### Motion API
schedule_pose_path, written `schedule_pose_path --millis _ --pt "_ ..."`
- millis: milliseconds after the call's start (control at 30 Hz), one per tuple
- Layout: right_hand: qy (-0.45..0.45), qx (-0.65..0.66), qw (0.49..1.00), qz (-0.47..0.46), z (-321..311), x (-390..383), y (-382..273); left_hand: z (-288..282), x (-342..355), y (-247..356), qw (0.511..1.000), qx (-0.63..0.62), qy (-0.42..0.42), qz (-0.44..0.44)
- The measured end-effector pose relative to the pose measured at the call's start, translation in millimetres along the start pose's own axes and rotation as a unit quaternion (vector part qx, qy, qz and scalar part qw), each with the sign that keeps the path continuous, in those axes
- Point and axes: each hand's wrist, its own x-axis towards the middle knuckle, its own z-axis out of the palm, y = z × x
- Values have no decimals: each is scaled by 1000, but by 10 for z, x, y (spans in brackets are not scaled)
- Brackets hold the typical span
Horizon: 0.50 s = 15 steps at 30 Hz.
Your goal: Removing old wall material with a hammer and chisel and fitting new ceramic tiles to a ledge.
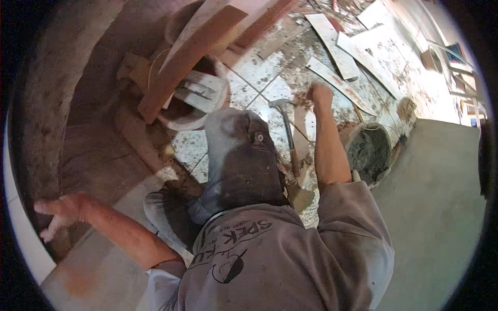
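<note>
My left hand [61, 210] reaches out at the lower left beside the dark wall, fingers apart and holding nothing visible. My right hand [320, 96] is closed above the debris-covered tiles; what it holds, if anything, I cannot make out. Just left of it lies a claw hammer [289, 141] with its head toward the top. A trowel blade [300, 198] is partly visible beside my knee. Below my right hand, by my forearm, a bucket [369, 153] holds grey mortar. My bent knee in grey trousers [238, 160] is between my arms.
Wooden boards [184, 72] lean over a round bucket [223, 93] with a pale flat tool in it at upper left. Pale strips [337, 52] lie among rubble at the back. A rough wall [62, 93] runs along the left, smooth grey floor [425, 207] along the right, and metal framework [461, 72] stands far right.
</note>
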Motion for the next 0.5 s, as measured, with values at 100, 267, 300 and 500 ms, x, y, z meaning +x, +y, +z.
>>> schedule_pose_path --millis 100,267,300,500 --pt "25 -116 993 21 227 -526 575 9 -8 34 999 21 31 -2" --pt "-81 -189 977 -55 876 -1312 836 -18 3 39 1000 17 11 -9" --pt "-122 -187 967 -125 961 -1420 830 -10 14 35 999 -33 5 -18" --pt "-188 -246 934 -179 1437 -1706 902 19 3 27 993 97 68 -11"
